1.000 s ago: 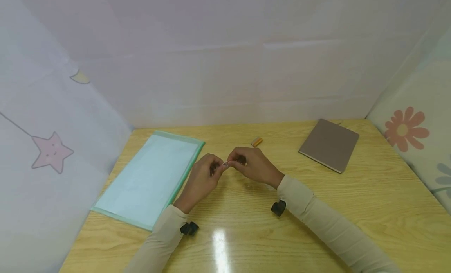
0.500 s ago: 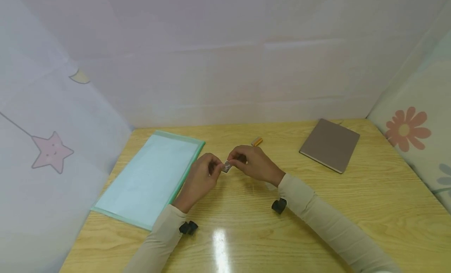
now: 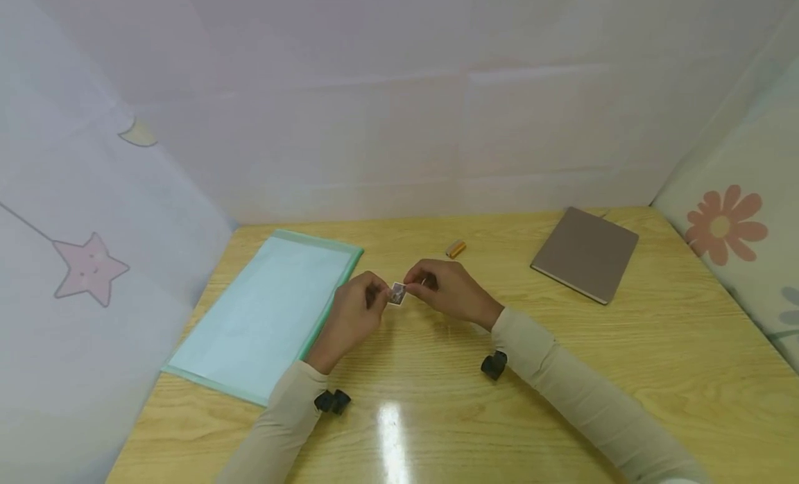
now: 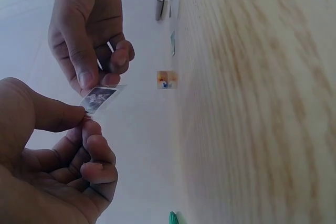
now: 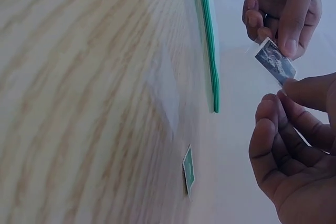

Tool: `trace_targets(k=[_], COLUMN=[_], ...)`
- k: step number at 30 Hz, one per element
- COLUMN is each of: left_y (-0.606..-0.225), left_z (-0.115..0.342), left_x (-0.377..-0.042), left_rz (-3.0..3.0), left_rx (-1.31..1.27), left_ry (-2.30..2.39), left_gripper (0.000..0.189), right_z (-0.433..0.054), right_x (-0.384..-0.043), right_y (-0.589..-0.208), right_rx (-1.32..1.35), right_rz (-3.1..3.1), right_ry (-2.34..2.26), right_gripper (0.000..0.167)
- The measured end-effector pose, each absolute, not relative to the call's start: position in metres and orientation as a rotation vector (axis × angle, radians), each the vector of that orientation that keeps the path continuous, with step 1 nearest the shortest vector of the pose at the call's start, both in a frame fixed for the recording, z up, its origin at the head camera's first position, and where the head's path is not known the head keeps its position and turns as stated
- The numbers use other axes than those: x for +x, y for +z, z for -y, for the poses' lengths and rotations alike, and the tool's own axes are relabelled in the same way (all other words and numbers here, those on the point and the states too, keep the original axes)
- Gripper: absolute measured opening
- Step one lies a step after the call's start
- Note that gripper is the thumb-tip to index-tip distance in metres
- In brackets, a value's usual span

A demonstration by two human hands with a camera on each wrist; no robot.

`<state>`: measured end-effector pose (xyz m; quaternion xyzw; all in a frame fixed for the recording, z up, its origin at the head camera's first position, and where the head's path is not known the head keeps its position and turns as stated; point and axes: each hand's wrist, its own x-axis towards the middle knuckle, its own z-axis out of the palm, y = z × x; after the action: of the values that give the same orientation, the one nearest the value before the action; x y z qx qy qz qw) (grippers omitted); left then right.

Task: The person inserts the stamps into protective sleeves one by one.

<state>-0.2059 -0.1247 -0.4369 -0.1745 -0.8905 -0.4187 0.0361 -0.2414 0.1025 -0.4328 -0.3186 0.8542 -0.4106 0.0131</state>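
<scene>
A small dark postage stamp (image 3: 398, 294) with a white perforated edge is held up between both hands above the table. Clear film (image 4: 120, 88) shows around it in the left wrist view. My left hand (image 3: 352, 314) pinches one side between thumb and forefinger. From the other side, the thumb and forefinger of my right hand (image 3: 451, 290) pinch its edge. In the right wrist view the stamp's grey-and-white picture (image 5: 274, 62) is visible. A green stamp (image 5: 189, 171) lies on the table below my right hand, near a sheet of clear film (image 5: 164, 90).
A green-edged plastic folder (image 3: 262, 310) with a pale blue face lies left of the hands. At the back right is a brown notebook (image 3: 585, 255). A small orange-and-grey object (image 3: 456, 248) sits just beyond my right hand. Printed fabric walls border the wooden table (image 3: 562, 373).
The stamp, mostly hidden and tilted a second ago, has turned its picture side into the head view and shifted slightly left. Both hands keep nearly the same places.
</scene>
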Motion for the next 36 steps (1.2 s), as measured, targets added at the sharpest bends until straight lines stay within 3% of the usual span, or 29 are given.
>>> trace_targets(k=[22,36], left_y=[-0.452,-0.451], left_z=[0.130,0.128], left_x=[-0.208,-0.208], left_rz=[3.132,3.210], left_rx=[-0.494,-0.474], left_ry=[-0.984,-0.972], left_gripper=[0.012,0.015], right_z=[-0.088,-0.108], right_x=[-0.238,-0.244], right_y=[-0.455,-0.442], right_rx=[-0.751,-0.710], right_rz=[-2.677,-2.741], right_ry=[-0.923,-0.914], right_gripper=[0.007,0.009])
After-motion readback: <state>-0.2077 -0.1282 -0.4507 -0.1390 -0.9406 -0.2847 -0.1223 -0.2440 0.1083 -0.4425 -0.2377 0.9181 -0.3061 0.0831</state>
